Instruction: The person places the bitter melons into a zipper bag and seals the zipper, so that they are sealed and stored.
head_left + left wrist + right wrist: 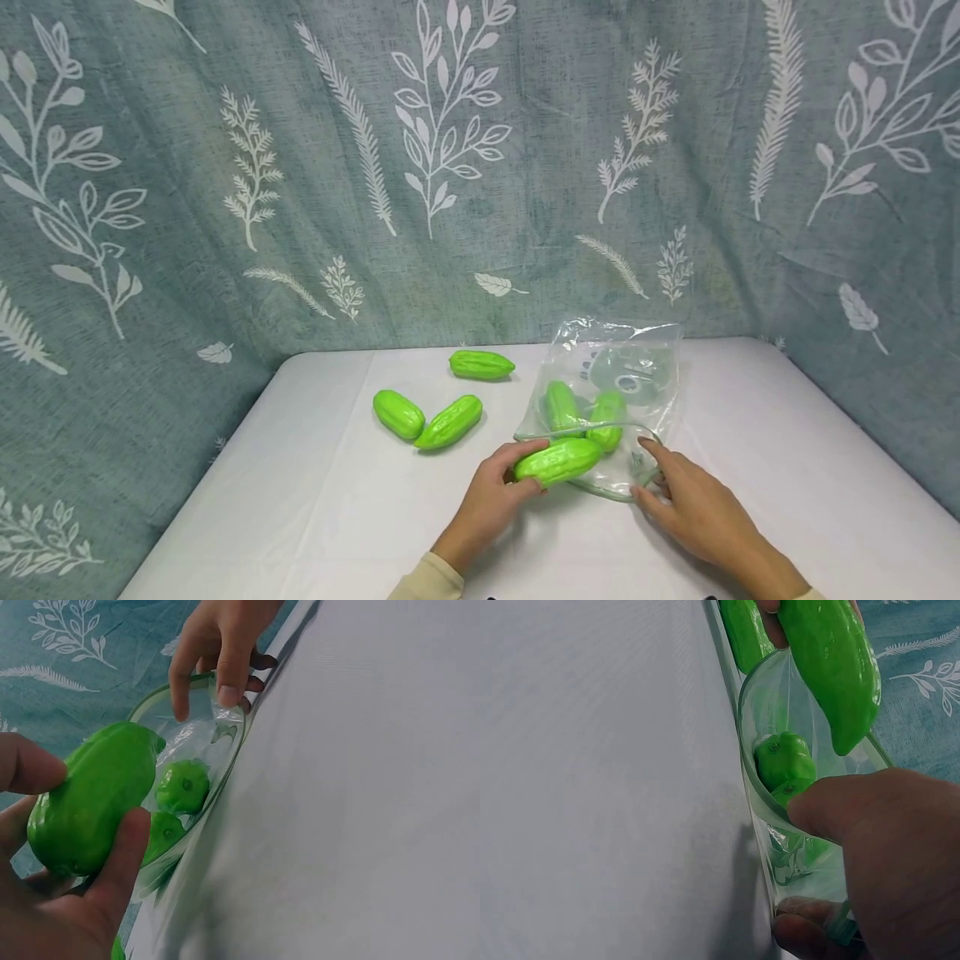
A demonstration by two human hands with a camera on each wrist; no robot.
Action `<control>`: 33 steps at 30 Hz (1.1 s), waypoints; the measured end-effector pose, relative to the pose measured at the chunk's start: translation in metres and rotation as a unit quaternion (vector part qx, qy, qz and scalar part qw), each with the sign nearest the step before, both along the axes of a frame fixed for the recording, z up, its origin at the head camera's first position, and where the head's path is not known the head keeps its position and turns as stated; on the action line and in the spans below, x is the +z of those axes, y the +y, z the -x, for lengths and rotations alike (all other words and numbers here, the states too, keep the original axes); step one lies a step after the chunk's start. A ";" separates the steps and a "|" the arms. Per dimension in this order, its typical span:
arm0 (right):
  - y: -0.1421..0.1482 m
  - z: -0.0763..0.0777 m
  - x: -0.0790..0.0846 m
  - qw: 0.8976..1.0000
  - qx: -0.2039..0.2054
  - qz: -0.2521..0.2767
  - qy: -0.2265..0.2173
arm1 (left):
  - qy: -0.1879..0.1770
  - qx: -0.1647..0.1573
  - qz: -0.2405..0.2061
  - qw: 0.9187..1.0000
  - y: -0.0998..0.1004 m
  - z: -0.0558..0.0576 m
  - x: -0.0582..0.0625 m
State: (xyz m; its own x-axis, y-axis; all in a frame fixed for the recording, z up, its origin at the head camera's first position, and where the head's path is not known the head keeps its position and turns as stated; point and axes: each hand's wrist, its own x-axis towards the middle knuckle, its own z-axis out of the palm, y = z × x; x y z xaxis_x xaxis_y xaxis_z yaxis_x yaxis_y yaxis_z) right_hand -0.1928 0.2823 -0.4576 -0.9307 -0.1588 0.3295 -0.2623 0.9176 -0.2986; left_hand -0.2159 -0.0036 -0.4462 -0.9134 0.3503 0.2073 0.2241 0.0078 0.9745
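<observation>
My left hand (498, 483) grips a glossy bright green ridged gourd (558, 462) with a pointed tip, fingers and thumb around it. The gourd is at the mouth of a clear plastic zip bag (555, 354) with a green rim. In the left wrist view, the gourd (97, 795) is tilted beside the opening. My right hand (697, 504) pinches the bag's rim at its right side and holds the mouth apart. Inside the bag lie two more green gourds (562, 408), whose ends show through the opening in the right wrist view.
Left of the bag, three loose green gourds lie on the white-covered table (337, 500): one at the back (482, 365), one at the left (399, 414) and one beside it (450, 422). A grey-green curtain (525, 275) with white leaf prints hangs behind the table.
</observation>
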 end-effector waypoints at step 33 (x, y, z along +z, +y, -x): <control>-0.002 -0.001 0.003 1.000 -0.001 0.008 -0.011 | 0.020 0.043 0.114 0.992 0.010 -0.002 -0.008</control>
State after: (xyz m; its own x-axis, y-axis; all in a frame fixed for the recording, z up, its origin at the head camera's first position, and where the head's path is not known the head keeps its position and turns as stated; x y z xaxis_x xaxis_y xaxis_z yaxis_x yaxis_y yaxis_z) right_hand -0.1923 0.2802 -0.4548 -0.9382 -0.1513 0.3112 -0.2528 0.9137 -0.3181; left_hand -0.2138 0.0059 -0.4546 -0.9346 0.3131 0.1690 0.2522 0.2479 0.9354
